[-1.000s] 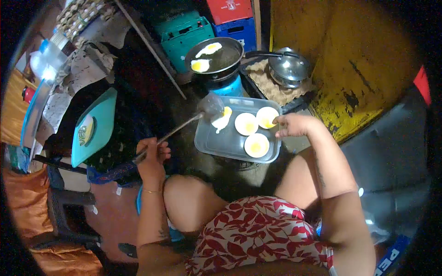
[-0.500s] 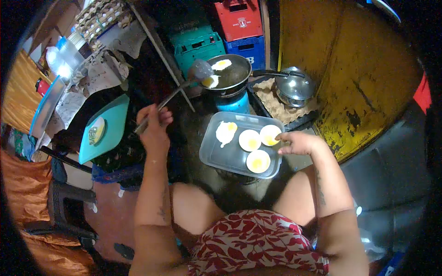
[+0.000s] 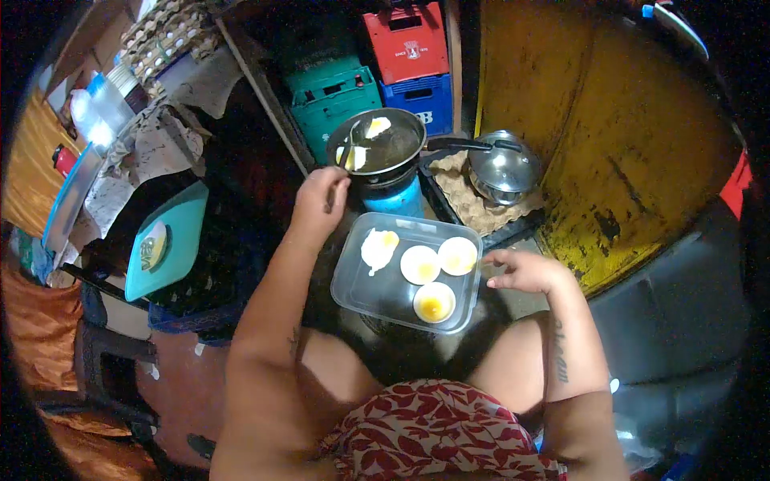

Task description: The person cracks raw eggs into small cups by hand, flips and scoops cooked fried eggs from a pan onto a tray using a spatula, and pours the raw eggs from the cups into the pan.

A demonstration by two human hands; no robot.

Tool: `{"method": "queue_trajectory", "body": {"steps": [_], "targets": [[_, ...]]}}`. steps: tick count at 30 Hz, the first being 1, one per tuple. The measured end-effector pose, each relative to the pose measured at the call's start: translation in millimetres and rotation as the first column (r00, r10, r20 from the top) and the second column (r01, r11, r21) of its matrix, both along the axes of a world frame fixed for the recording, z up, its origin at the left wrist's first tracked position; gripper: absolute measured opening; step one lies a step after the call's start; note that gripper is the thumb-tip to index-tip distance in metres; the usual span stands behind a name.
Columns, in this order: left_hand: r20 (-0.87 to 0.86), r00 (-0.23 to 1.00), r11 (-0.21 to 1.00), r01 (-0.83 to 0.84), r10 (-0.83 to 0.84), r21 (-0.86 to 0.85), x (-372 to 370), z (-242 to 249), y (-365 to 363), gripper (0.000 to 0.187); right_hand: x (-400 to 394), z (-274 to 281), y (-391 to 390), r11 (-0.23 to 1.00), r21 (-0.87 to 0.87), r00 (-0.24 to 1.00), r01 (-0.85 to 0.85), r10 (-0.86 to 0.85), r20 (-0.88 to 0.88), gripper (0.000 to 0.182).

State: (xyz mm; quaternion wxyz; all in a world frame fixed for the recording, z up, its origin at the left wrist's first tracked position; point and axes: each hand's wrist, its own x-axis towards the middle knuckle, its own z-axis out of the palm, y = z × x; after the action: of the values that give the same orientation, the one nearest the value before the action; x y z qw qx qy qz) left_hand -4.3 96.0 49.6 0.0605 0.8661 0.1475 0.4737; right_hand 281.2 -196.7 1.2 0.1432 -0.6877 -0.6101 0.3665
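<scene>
My left hand is closed around the handle of a metal spatula, whose far end is in a black frying pan on a blue burner. Two frying eggs lie in the pan: one egg at the back and another egg beside the spatula. In front of me is a clear plastic container. It holds a loose fried egg and three round eggs, among them a round egg with a runny-looking yolk. My right hand has its fingers apart at the container's right rim.
A lidded steel pot stands on a cardboard egg tray to the right of the burner. Behind are a green crate, a red crate and a blue crate. A teal lid is at left.
My left hand has moved forward and right, bringing the spatula's end down into the pan beside the nearer egg. My right hand has drawn slightly back from the round egg to the container's rim.
</scene>
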Motion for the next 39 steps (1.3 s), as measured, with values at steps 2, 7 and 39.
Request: {"method": "queue_trajectory", "body": {"steps": [2, 7, 39], "targets": [[0.195, 0.979, 0.957, 0.007, 0.051, -0.289, 1.4, 8.1, -10.0, 0.007, -4.8, 17.3, -2.9, 0.999, -0.025, 0.998, 0.044, -0.043, 0.04, 0.062], [0.512, 0.801, 0.593, 0.257, 0.311, -0.763, 8.4, 41.6, -3.3, 0.02, 3.4, 6.9, 0.4, 1.0, -0.012, 1.0, 0.004, -0.004, 0.024, 0.062], [0.577, 0.589, 0.484, 0.329, 0.566, -0.811, 75.2, 4.2, 23.0, 0.031, 11.3, 4.4, -3.0, 0.999, 0.05, 1.0, -0.004, 0.004, 0.0, 0.062]]}}
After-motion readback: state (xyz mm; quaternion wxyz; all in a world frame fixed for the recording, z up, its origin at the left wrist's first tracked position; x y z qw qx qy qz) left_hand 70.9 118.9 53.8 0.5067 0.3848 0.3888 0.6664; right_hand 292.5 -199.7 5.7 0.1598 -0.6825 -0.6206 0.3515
